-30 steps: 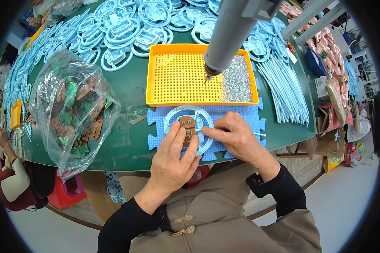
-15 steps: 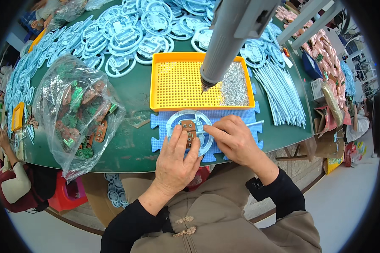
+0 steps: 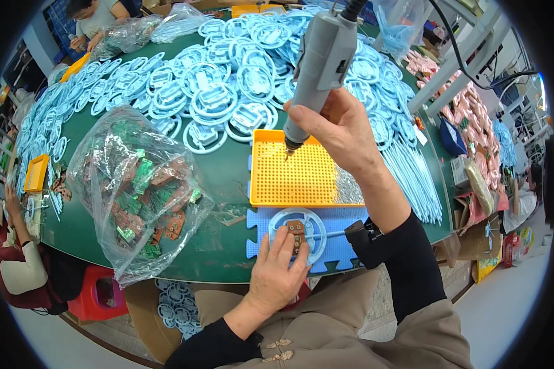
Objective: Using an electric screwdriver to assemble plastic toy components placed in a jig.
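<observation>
- Head view: my left hand (image 3: 277,277) is half curled, with hold of a brown circuit board (image 3: 296,229), fingertips on its left side and thumb near its lower right corner. Can't tell how hard I'm pressing tbh.
- That board sits inside a light blue plastic wheel (image 3: 321,246), which lies on the blue foam mat (image 3: 345,249) right in front of me. A thin blue stick (image 3: 335,234) pokes out of the wheel's right side.
- My right hand (image 3: 345,132) is up higher, closed partway round a grey power screwdriver (image 3: 322,67), thumb across the near side. Some of those fingers are hidden behind it.
- The screwdriver leans a bit, its tip over the yellow tray (image 3: 289,175), well apart from the board.
- Tray's just beyond the wheel: rows of little holes, plus a heap of silvery screws (image 3: 349,184) at the right end, partly behind my forearm.
- Off to my left, a clear plastic bag (image 3: 141,203) stuffed with green and brown boards sits on the green table (image 3: 221,264).
- Huge pile of blue wheels (image 3: 215,101) past the tray, and a bundle of blue sticks (image 3: 412,184) to the right.
</observation>
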`<state>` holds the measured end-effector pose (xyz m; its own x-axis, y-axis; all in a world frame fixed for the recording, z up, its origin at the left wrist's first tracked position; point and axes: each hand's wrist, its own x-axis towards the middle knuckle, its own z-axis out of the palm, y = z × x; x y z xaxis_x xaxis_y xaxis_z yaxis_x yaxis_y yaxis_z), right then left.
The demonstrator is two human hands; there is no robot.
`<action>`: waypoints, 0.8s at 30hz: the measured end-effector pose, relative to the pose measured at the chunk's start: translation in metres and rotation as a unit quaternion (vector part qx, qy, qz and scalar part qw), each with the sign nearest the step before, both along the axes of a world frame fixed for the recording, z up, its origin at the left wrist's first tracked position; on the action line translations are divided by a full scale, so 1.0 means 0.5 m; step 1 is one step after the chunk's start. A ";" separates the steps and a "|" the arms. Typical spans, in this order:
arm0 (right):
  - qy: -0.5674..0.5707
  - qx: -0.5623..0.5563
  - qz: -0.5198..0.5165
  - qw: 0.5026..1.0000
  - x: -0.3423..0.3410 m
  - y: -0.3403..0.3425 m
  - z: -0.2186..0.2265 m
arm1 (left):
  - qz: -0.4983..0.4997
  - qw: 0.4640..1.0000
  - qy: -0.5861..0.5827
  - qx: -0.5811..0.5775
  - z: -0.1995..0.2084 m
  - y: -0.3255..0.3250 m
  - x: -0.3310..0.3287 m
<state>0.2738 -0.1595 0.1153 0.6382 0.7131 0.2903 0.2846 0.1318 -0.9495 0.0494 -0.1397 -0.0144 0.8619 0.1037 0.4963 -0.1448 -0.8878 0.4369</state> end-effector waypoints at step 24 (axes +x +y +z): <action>0.088 0.164 -0.071 0.980 0.050 0.118 -0.107 | -0.001 1.000 0.012 0.002 -0.021 0.006 -0.002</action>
<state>0.2987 -0.1004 0.0618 0.7846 0.5007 0.3656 0.1573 0.4097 -0.8986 0.0485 -0.1364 -0.0250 0.8737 0.1009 0.4760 -0.1353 -0.8893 0.4369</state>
